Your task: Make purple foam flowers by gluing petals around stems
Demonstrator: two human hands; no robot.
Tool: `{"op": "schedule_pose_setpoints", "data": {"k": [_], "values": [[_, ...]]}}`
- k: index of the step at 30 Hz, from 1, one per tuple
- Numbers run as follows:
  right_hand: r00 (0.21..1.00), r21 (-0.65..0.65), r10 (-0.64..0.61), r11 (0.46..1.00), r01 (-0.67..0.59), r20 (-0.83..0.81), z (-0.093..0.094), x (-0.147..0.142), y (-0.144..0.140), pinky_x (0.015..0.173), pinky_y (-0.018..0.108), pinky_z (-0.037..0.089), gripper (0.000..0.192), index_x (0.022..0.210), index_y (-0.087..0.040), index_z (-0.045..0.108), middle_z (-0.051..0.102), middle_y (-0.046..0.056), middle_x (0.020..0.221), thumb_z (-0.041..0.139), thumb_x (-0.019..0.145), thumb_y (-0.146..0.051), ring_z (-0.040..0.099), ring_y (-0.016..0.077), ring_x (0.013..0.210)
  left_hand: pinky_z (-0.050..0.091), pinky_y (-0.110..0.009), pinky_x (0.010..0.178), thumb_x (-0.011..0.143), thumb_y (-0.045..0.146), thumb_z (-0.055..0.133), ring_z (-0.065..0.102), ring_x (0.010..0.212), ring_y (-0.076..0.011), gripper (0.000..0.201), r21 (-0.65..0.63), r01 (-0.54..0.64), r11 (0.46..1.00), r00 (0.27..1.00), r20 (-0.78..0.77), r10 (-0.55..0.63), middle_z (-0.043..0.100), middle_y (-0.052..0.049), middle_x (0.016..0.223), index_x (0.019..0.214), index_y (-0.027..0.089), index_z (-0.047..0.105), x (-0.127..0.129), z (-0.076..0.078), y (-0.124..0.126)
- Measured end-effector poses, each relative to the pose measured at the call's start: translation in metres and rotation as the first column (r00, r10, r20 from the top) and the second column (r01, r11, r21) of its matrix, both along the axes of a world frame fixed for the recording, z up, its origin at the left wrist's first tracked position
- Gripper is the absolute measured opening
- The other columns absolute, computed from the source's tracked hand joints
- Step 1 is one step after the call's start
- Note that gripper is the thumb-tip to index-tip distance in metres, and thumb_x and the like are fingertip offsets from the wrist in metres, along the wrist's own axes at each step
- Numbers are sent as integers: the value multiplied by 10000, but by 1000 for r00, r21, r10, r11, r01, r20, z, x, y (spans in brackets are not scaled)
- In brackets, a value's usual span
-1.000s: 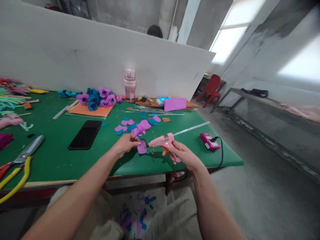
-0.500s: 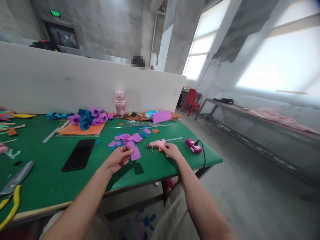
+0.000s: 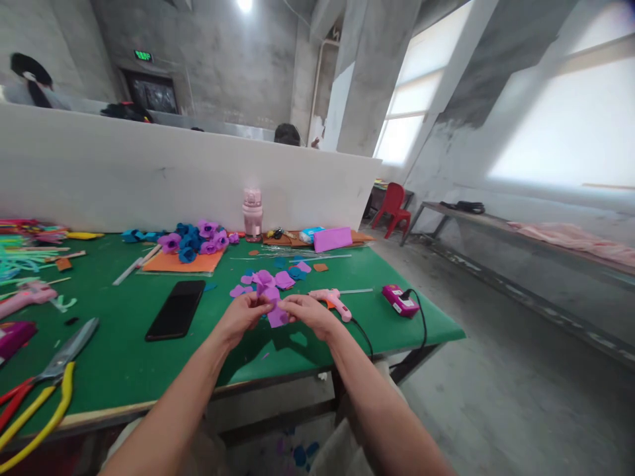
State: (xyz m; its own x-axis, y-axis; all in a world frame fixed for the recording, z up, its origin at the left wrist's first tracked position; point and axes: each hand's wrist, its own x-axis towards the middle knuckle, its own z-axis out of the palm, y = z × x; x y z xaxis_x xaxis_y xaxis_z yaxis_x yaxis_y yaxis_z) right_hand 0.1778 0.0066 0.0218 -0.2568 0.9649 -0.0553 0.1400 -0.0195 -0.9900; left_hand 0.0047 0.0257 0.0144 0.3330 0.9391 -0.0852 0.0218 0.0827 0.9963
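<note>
A purple paper piece point(image 3: 277, 317) is held up over the green table point(image 3: 238, 360) between my hands. My left hand point(image 3: 245, 317) pinches its left edge. On its right side, my right hand point(image 3: 308, 313) is closed with the fingertips on the paper. Just beyond lie loose purple petals point(image 3: 284, 279) and blue petals point(image 3: 296, 272), partly hidden by the held piece. A pink hot glue gun point(image 3: 335, 300) rests on the table to the right of my right hand, a clear glue stick point(image 3: 358, 291) sticking out behind it.
Left of my hands lie a black phone point(image 3: 176, 309) and yellow-handled scissors point(image 3: 64, 354). Purple and blue paper flowers point(image 3: 191, 241) sit on orange sheets point(image 3: 173, 262). A pink bottle point(image 3: 253, 217) stands by the white partition point(image 3: 198, 172). A magenta box point(image 3: 399, 301) with a cord is at right.
My right hand has let go of the glue gun, leaving it on the table, and has moved left to the purple paper. My left hand still holds the paper. The view has shifted slightly.
</note>
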Motion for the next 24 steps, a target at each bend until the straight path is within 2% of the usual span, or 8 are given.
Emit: {"op": "schedule_pose_setpoints", "data": {"k": [5, 8, 11, 14, 17, 20, 24], "values": [[992, -39, -98, 995, 95, -75, -10, -11, -1, 531, 215, 336, 83, 574, -165, 528, 473, -58, 506, 570, 627, -213, 420, 76, 500, 197, -194, 384, 578, 414, 730, 312, 383, -35, 331, 96, -62, 993, 994, -81, 70, 531, 53, 540, 707, 142, 591, 4, 7, -5], [965, 18, -222, 974, 226, -138, -13, -3, 1, 525, 219, 314, 65, 572, -169, 519, 461, -64, 498, 570, 596, -202, 403, 78, 499, 254, -201, 427, 601, 416, 710, 383, 436, -63, 329, 139, -85, 987, 989, -105, 100, 555, 39, 577, 764, 153, 599, 5, 10, -6], [903, 84, -366, 916, 392, -225, -12, 8, 5, 524, 224, 303, 98, 577, -169, 533, 466, -61, 511, 602, 590, -238, 399, 85, 515, 269, -203, 449, 687, 460, 636, 381, 465, -70, 319, 197, -82, 977, 990, -101, 103, 549, 31, 618, 781, 161, 577, 3, 8, -5], [811, 58, -484, 847, 528, -328, -10, 15, 8, 524, 227, 309, 139, 592, -170, 557, 484, -56, 526, 640, 582, -281, 406, 89, 521, 269, -209, 454, 792, 480, 511, 357, 474, -75, 332, 257, -69, 964, 994, -63, 88, 549, 17, 673, 837, 160, 589, 0, 5, -5], [740, -21, -528, 820, 572, -416, -8, 16, 8, 528, 231, 333, 189, 604, -171, 580, 513, -47, 540, 679, 559, -325, 430, 92, 516, 292, -217, 474, 837, 441, 462, 367, 497, -89, 312, 346, -74, 935, 990, -86, 110, 562, 5, 685, 863, 163, 603, -1, 4, -6], [717, -53, -541, 813, 580, -440, -7, 14, 8, 533, 235, 358, 219, 598, -168, 589, 533, -34, 538, 696, 551, -353, 451, 97, 510, 337, -222, 518, 831, 396, 488, 408, 522, -106, 249, 426, -94, 900, 977, -134, 165, 603, 0, 682, 857, 178, 606, 1, 7, -9], [705, -38, -551, 799, 601, -446, -5, 13, 8, 542, 242, 389, 237, 613, -168, 591, 571, -8, 573, 685, 563, -380, 477, 110, 528, 424, -240, 635, 819, 378, 513, 521, 593, -126, 183, 396, -129, 909, 985, -57, 164, 656, 2, 727, 860, 202, 542, 6, 8, -13]]}}
